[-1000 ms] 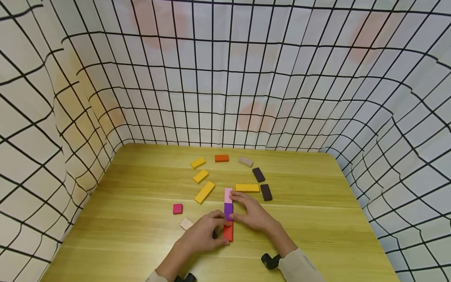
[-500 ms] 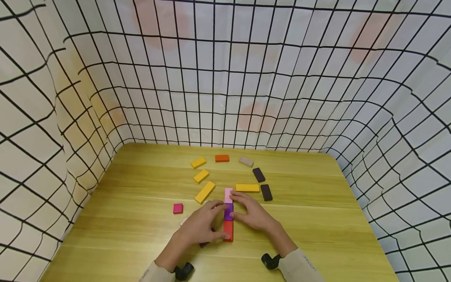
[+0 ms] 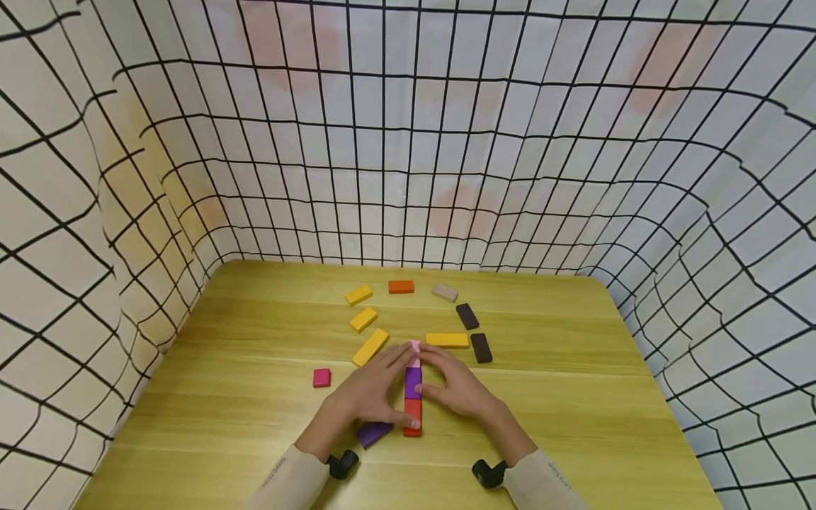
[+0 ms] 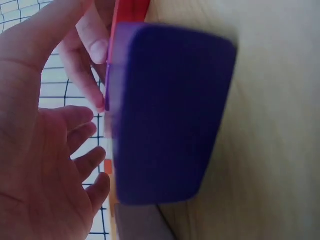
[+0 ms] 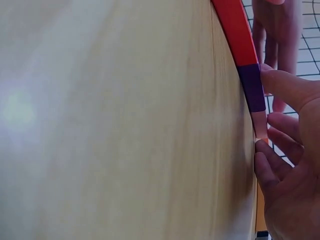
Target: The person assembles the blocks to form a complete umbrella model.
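A pink block, a purple block and a red block lie end to end in a row on the table. My left hand spans the row's left side, thumb at the red block and fingertips at the pink one. On the right side, my right hand touches the row, its thumb by the purple block and its fingers by the pink one. In the right wrist view the right hand has its fingers loosely bent. Another purple block lies under the left wrist.
Yellow blocks, an orange block, a beige block and dark blocks lie in a loose arc beyond the hands. A small magenta block lies to the left. White walls with a black grid enclose the table.
My left hand has spread and slid its fingers forward from the red block to the pink one. It now covers a pale block on its left, and the loose purple block shows. The right hand stays put.
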Demonstrator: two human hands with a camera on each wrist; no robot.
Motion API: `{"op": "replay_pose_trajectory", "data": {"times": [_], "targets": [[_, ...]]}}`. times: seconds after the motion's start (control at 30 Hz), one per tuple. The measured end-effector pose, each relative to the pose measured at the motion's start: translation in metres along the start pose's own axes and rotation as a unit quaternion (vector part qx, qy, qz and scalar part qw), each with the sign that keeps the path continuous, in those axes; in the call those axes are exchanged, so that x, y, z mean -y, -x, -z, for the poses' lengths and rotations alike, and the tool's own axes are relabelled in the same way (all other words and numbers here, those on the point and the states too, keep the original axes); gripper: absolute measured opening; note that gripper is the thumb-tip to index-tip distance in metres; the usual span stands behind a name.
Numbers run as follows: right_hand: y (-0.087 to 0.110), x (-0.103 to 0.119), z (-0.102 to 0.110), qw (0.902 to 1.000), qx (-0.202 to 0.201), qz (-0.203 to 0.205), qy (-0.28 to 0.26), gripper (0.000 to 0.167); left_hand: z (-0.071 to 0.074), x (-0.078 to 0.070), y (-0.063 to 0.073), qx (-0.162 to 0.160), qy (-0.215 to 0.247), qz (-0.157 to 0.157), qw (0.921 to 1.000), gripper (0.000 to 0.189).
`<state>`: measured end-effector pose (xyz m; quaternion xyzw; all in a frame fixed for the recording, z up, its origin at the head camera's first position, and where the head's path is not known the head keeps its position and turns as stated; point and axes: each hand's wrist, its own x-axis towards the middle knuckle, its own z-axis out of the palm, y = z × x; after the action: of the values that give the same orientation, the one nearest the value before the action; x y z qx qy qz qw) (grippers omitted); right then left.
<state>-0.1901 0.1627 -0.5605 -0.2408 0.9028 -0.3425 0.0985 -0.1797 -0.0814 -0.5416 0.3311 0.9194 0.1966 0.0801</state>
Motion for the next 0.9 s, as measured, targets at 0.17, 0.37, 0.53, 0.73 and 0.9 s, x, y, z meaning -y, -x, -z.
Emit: {"op": "replay_pose_trajectory", "data": {"times": [0.17,0.37,0.53,0.73,0.9], "targets": [[0.0,0.001,0.0,0.9999,-0.005,0.011,-0.001,0.067,-0.004,0.003,-0.004,0.012,-0.005,-0.001,0.9999,0.128],[0.001,0.003,0.001,0.9999,-0.006,0.009,-0.008,0.065,-0.006,0.005,-0.006,0.025,0.004,0.003,0.9997,0.125],[0.001,0.003,0.003,0.9999,-0.002,0.002,-0.014,0.064,-0.006,0.004,-0.007,0.031,0.007,0.012,0.9994,0.126],[-0.001,-0.002,0.013,0.9998,-0.005,-0.003,-0.02,0.067,-0.005,0.002,-0.009,0.03,0.032,0.024,0.9988,0.127],[-0.008,-0.006,0.022,0.9998,-0.004,0.002,-0.017,0.065,-0.005,0.002,-0.006,0.023,0.051,0.034,0.9979,0.126]]}}
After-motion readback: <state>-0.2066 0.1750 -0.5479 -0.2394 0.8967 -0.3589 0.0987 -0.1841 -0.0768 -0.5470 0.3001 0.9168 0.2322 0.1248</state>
